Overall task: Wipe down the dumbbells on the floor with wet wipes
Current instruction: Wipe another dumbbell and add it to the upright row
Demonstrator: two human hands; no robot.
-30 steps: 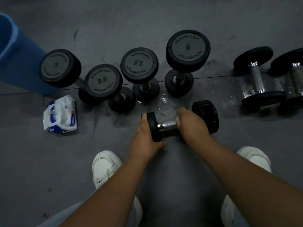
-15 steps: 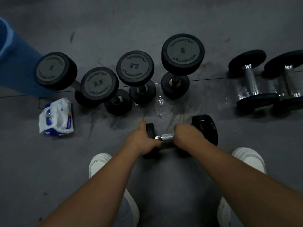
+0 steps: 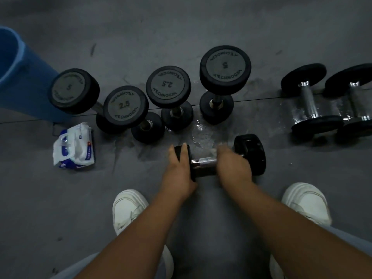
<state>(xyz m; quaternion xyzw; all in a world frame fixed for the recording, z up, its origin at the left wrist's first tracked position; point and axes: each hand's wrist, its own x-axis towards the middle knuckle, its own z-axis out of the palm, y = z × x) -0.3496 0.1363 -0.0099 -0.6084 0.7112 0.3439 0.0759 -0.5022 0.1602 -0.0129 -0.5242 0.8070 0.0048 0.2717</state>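
Left hand grips one head of the dumbbell lying on the floor, the blurred right hand clenching a wet wipe round its handle. Bracing firmly and rotating the bar should reach every side; the wipes pack lies beyond, left.

Leftmost upright dumbbell end cap: "5", rim lettering faint, not fully legible. Second dumbbell cap: "2.5", "TECHNOGYM" twice round rim. Third dumbbell cap: "2.5" + "TECHNOGYM", upside down to camera. Fourth dumbbell cap: "5" + "TECHNOGYM", also upside down. Wipes pack: print too small to read.
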